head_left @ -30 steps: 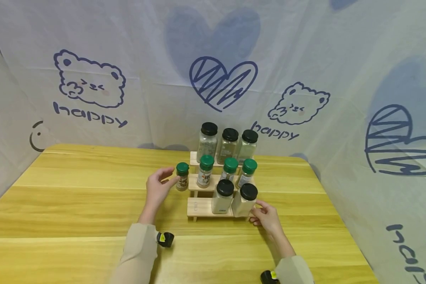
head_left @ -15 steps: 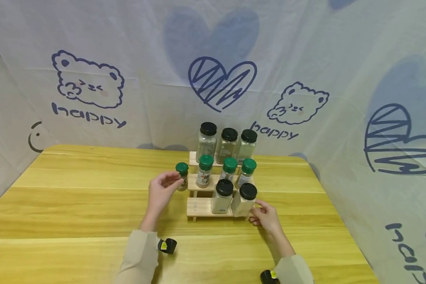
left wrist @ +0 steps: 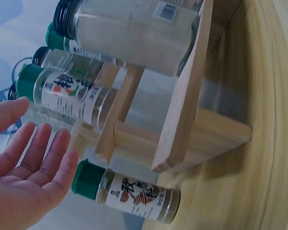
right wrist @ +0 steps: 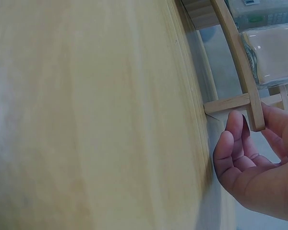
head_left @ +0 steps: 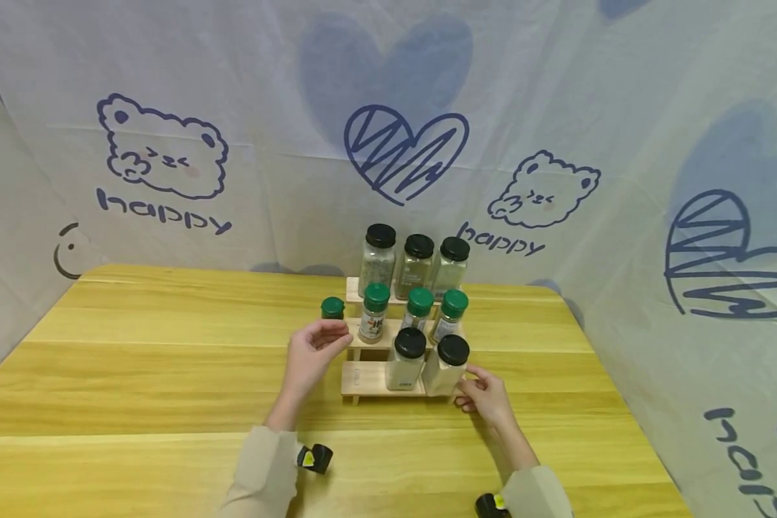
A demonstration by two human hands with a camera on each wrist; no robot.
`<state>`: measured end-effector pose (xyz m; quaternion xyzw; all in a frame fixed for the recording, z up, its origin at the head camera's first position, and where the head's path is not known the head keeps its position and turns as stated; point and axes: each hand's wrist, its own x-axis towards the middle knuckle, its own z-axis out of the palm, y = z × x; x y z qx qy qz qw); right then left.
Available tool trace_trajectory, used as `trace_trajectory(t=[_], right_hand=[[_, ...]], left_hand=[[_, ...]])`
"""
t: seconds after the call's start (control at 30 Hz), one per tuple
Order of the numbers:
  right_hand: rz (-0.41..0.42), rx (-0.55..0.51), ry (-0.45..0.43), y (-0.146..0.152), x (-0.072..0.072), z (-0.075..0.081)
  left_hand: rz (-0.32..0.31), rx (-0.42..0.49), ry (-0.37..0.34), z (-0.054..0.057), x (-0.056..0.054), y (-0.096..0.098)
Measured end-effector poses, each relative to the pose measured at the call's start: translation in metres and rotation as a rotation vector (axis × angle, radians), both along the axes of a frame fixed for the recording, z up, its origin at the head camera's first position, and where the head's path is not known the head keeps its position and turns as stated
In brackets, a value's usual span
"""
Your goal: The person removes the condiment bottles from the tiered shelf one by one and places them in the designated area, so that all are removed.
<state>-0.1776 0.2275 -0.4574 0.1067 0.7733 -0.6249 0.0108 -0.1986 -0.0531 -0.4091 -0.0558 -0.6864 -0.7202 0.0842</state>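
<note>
Yellow wooden table, stepped wooden spice rack by the printed backdrop: left hand has just let go of the green-capped spice jar (fingers loose, empty), now standing left of the rack, while right hand steadies the rack's corner.

At the middle of the frame a stepped wooden rack stood on the yellow counter, carrying black-capped and green-capped jars. A small green-capped jar stood on the counter just left of the rack. The left hand hovered in front of it with fingers loosely bent, holding nothing. The right hand rested at the rack's lower right corner.
</note>
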Motion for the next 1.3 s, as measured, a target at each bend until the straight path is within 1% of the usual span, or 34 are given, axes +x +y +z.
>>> trace_trajectory(t=[0.17, 0.43, 0.5, 0.57, 0.7, 0.8, 0.93, 1.03, 1.17, 1.27, 1.3], right_hand=[[-0.006, -0.005, -0.009, 0.000, 0.001, 0.001], [-0.008, -0.004, -0.008, 0.001, 0.002, -0.001], [-0.008, -0.005, -0.007, 0.001, 0.002, -0.001], [-0.008, -0.007, -0.005, 0.001, 0.002, -0.001], [-0.008, -0.004, 0.002, 0.000, 0.002, -0.001], [-0.008, 0.001, 0.007, 0.000, 0.002, -0.002], [-0.012, 0.003, 0.002, 0.001, 0.000, -0.003], [-0.009, 0.001, 0.002, 0.001, 0.000, -0.003], [-0.002, -0.008, 0.008, 0.001, 0.000, -0.002], [-0.002, -0.019, 0.010, 0.001, 0.000, -0.002], [-0.002, -0.025, 0.011, 0.000, 0.001, -0.001]], left_hand=[[-0.031, 0.015, 0.015, 0.002, 0.003, 0.008], [-0.087, 0.005, 0.027, 0.003, 0.007, 0.020], [-0.106, 0.005, 0.019, 0.006, 0.009, 0.023], [-0.130, 0.008, 0.013, 0.011, 0.013, 0.026], [-0.161, 0.011, 0.022, 0.019, 0.019, 0.030], [-0.169, -0.004, 0.025, 0.013, 0.017, 0.034], [-0.189, -0.019, 0.012, 0.001, 0.011, 0.038], [-0.204, -0.021, -0.001, 0.008, 0.015, 0.040], [-0.212, -0.027, 0.006, 0.006, 0.015, 0.045], [-0.217, -0.028, 0.021, -0.006, 0.009, 0.048], [-0.219, -0.029, 0.024, -0.006, 0.009, 0.049]])
